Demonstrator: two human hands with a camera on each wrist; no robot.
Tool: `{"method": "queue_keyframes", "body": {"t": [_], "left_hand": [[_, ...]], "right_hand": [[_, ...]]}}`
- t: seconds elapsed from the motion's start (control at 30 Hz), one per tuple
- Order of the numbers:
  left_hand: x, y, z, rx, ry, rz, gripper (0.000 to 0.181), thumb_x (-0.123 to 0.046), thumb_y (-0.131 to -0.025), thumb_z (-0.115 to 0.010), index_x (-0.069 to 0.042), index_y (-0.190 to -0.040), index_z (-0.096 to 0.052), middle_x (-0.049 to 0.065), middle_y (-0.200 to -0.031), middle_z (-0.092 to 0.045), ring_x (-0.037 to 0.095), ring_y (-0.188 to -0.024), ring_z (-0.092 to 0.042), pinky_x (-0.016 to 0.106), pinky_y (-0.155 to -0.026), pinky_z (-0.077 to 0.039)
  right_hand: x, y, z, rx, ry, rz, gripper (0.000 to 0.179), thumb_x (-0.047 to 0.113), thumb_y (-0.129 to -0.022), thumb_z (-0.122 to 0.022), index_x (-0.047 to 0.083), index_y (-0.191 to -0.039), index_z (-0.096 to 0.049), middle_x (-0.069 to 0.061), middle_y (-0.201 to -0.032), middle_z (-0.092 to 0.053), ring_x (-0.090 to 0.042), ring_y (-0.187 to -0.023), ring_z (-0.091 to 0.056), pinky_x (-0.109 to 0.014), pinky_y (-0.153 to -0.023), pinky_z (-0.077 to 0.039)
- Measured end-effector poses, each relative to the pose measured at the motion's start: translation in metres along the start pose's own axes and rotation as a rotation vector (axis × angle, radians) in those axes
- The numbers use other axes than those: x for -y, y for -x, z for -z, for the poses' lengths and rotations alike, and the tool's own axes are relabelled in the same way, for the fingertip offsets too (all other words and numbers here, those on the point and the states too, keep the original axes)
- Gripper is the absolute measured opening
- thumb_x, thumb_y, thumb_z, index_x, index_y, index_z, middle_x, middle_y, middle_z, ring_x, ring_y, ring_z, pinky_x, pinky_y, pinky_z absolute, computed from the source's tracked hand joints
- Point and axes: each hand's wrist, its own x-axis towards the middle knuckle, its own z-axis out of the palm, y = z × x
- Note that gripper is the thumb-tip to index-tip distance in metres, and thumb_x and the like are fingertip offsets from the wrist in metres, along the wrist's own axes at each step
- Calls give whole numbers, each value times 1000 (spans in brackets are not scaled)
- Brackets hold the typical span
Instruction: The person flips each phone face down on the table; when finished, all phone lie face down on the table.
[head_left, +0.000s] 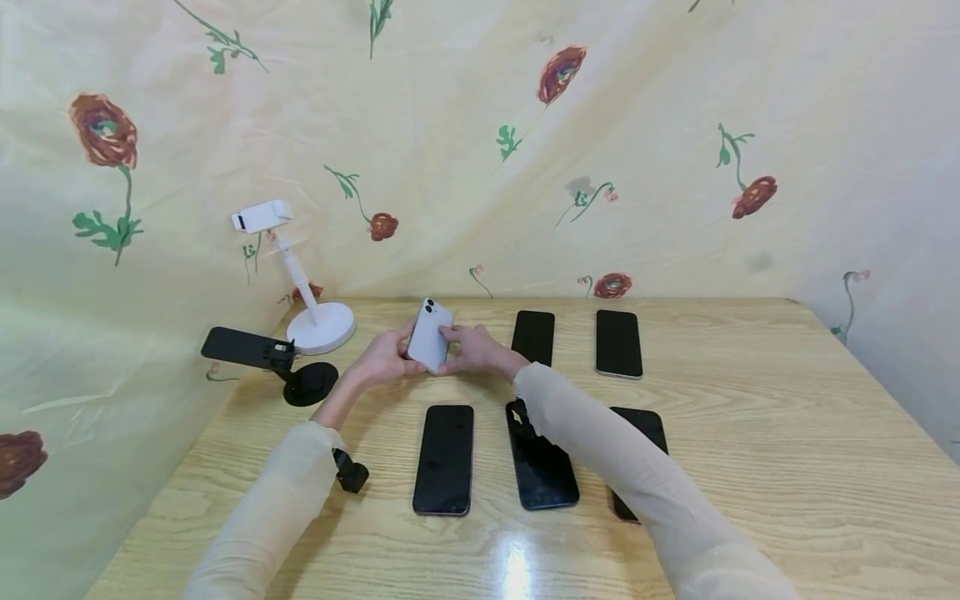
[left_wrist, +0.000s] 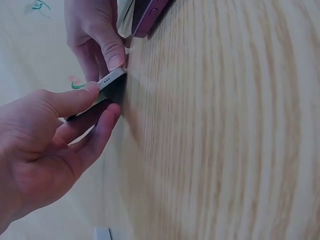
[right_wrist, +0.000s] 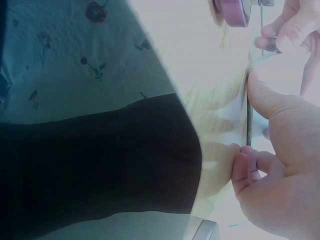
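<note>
A white smartphone [head_left: 430,335] is held tilted up near the back of the table, its twin-camera back facing the head view. My left hand [head_left: 382,358] grips its left edge and lower corner; in the left wrist view the thumb lies on the phone's end [left_wrist: 114,79] with fingers underneath. My right hand [head_left: 476,348] pinches the opposite side, thumb on the back. The right wrist view shows the right hand [right_wrist: 290,135] along the phone's thin dark edge [right_wrist: 248,110], where glare washes out much of the phone.
Several dark phones lie face up: one [head_left: 444,460] in front, others [head_left: 546,471] [head_left: 641,425] partly under my right sleeve, two [head_left: 533,333] [head_left: 618,343] further back. At left stand a white stand [head_left: 321,327] and a black stand [head_left: 311,383]. A floral curtain [head_left: 450,150] hangs behind the table.
</note>
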Motion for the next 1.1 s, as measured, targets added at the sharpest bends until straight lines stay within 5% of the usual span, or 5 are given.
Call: {"method": "queue_keyframes", "body": {"t": [0.33, 0.63, 0.7, 0.87, 1.1], "left_hand": [[9, 1, -3, -18, 9, -8, 86, 0, -86, -76, 7, -155, -25, 27, -105, -68, 25, -80, -62, 29, -64, -49], [9, 2, -4, -3, -61, 107, 85, -11, -87, -78, 8, -153, -29, 28, -118, -63, 24, -79, -61, 29, -64, -49], [8, 3, -4, 1, -58, 139, 84, -12, -88, -78, 6, -154, -29, 26, -113, -65, 21, -71, -62, 28, -60, -49], [9, 3, -6, 22, -22, 194, 86, -14, -89, -78, 2, -156, -27, 11, -70, -64, 15, -52, -59, 28, -49, -49], [8, 3, -6, 28, -14, 233, 89, -17, -89, -78, 4, -156, -23, 8, -62, -61, 15, -52, -59, 29, -49, -51]], "right_hand": [[1, 1, 1, 32, 53, -20, 83, 42, -93, -71, 14, -159, -29, -14, -161, -28, -50, -139, -23, -53, -112, -27], [-2, 1, 1, 39, 80, 7, 81, 45, -93, -69, 11, -158, -32, -15, -161, -26, -48, -136, -28, -50, -112, -27], [-2, 0, 1, 39, 93, 15, 81, 46, -94, -69, 11, -157, -32, -15, -161, -26, -48, -135, -28, -49, -112, -27], [-3, 0, 1, 41, 91, 13, 80, 46, -94, -69, 12, -157, -33, -14, -162, -26, -48, -136, -27, -49, -112, -26], [-2, 2, 2, 42, 102, 8, 79, 46, -94, -68, 13, -157, -33, -14, -162, -26, -49, -137, -27, -51, -113, -25]]}}
